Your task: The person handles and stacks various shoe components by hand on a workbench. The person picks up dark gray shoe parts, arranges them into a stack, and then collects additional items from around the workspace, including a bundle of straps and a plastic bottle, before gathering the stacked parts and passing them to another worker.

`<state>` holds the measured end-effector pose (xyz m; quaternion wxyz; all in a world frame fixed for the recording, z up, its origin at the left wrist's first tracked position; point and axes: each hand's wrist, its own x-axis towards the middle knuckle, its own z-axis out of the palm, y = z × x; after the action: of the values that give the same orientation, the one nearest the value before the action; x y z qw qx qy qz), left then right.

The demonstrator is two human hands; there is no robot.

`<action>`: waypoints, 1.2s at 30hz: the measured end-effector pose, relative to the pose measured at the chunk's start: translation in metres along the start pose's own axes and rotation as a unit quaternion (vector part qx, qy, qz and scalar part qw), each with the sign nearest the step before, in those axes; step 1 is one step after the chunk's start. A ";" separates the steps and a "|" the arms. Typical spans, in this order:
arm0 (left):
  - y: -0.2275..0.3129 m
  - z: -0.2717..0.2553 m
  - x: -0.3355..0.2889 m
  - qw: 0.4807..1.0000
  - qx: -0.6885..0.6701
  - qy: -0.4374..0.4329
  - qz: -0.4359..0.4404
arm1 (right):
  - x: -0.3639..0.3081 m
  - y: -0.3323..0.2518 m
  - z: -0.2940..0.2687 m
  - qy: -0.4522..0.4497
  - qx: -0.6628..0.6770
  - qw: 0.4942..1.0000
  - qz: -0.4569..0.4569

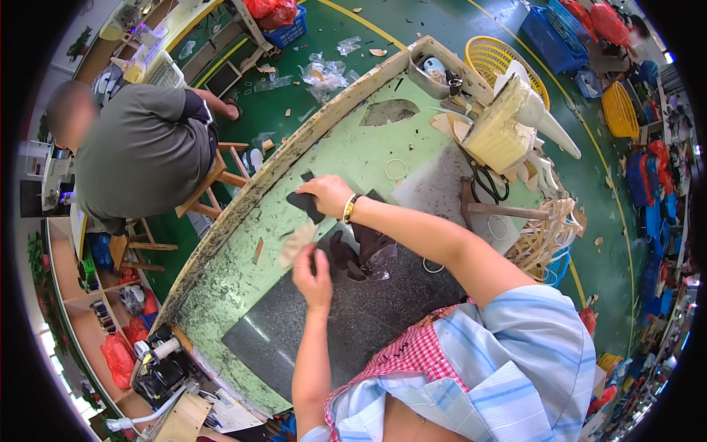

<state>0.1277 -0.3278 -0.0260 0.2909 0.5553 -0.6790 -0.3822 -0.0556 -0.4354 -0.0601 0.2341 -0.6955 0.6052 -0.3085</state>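
Pinched in your left hand (313,280) is a blurred beige piece (297,244); your right hand (329,195) grips a black piece (308,208) over the green bench (221,328). Your right forearm (412,225) partly covers dark pieces (343,253); a hammer (509,211) lies rightward.

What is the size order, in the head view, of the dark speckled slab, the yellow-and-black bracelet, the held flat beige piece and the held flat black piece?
1. Dark speckled slab
2. Flat beige piece, flat black piece: too alike to rank, the first being blurred
3. Bracelet
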 end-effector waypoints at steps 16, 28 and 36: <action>-0.088 -0.079 0.034 0.971 0.232 0.008 -0.050 | -0.050 0.096 -0.099 -0.069 -0.295 0.942 0.145; -0.103 -0.098 0.066 0.962 0.260 0.058 0.054 | 0.015 -0.043 0.002 -0.178 0.013 0.984 0.008; -0.068 -0.080 0.069 0.968 0.202 0.056 0.135 | 0.019 0.114 -0.110 0.147 -0.316 0.912 0.217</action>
<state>0.2144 -0.4173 -0.0425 0.2590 0.5261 -0.7936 -0.1624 -0.2120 -0.4673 -0.0603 -0.0284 -0.5318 0.8345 -0.1417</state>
